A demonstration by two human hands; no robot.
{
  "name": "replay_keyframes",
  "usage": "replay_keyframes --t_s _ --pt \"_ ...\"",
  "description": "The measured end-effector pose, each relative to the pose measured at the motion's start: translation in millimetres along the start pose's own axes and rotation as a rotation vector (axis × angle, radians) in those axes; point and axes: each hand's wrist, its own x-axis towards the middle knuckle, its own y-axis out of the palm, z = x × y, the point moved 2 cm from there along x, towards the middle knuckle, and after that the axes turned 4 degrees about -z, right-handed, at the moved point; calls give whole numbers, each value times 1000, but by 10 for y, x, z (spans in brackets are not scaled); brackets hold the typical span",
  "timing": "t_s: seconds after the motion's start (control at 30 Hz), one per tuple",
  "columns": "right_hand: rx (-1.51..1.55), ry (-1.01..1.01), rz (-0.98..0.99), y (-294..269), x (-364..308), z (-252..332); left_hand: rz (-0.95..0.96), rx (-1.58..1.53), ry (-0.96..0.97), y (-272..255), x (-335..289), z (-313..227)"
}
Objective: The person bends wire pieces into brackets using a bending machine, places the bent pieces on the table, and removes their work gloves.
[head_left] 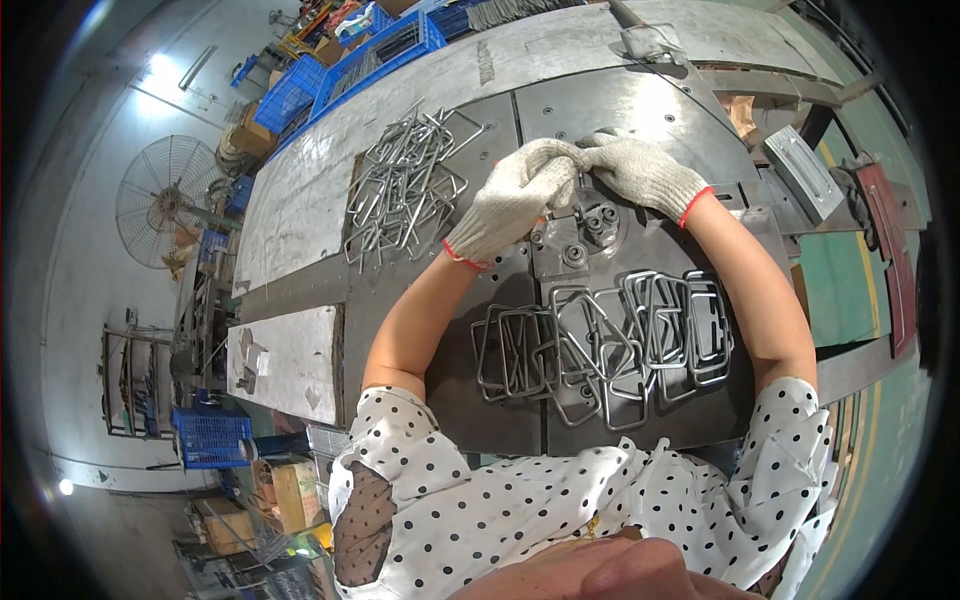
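My left hand [518, 192], in a white knit glove with a red cuff edge, is closed just left of a metal bending fixture [600, 226]. Its curled fingers hide whatever lies inside them. Reaching in from the other side, my right hand [645, 172] wears a matching glove. Its fingers are bent and pressed close to the left ones at the fixture's far edge; what they grip does not show. On the steel plate between my forearms lie several rectangular bent-wire frames [655, 320], overlapping. A tangled heap of bent metal rods [410, 180] lies left of my left hand.
A metal bar with a wrapped end [652, 42] sits at the table's far side. Blue crates [380, 62] stand beyond the far left edge. A grey metal box [803, 174] is to the right, and a large fan [168, 202] stands at the left.
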Motion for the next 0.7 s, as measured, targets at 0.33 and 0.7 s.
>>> replay_keyframes --t_s 0.33,0.7 --pt "-37 48 54 -42 -11 31 -5 33 -25 3 -13 -3" --pt "-15 29 2 18 -1 -35 -17 54 -10 -18 -5 6"
